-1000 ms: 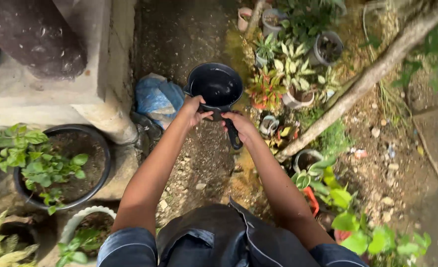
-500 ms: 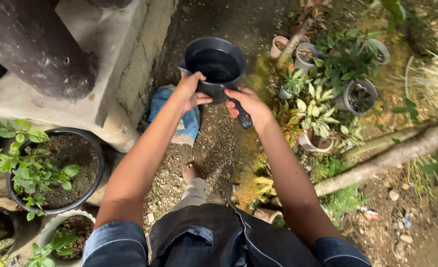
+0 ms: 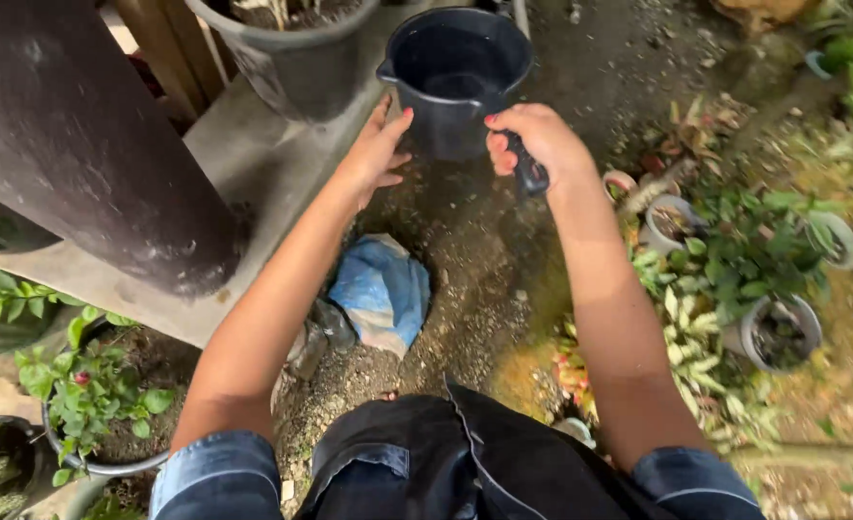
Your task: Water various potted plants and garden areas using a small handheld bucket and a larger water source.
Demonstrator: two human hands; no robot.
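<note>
A dark round dipper [image 3: 457, 72] with water in its bottom is held out ahead of me, high in the head view. My right hand [image 3: 532, 144] is closed around its short black handle. My left hand [image 3: 376, 149] rests flat against the dipper's left side, fingers spread. A large grey plant pot [image 3: 296, 53] stands just left of the dipper on a concrete ledge [image 3: 253, 173].
A thick dark post [image 3: 89, 144] rises on the left. A blue plastic bag [image 3: 380, 289] lies on the gravel below my arms. Small potted plants [image 3: 763, 279] crowd the right side. More green pots [image 3: 99, 404] sit at lower left.
I have stepped forward and carried the dipper up and ahead, close to the grey pot on the ledge. The bag and small pots have slid down in view.
</note>
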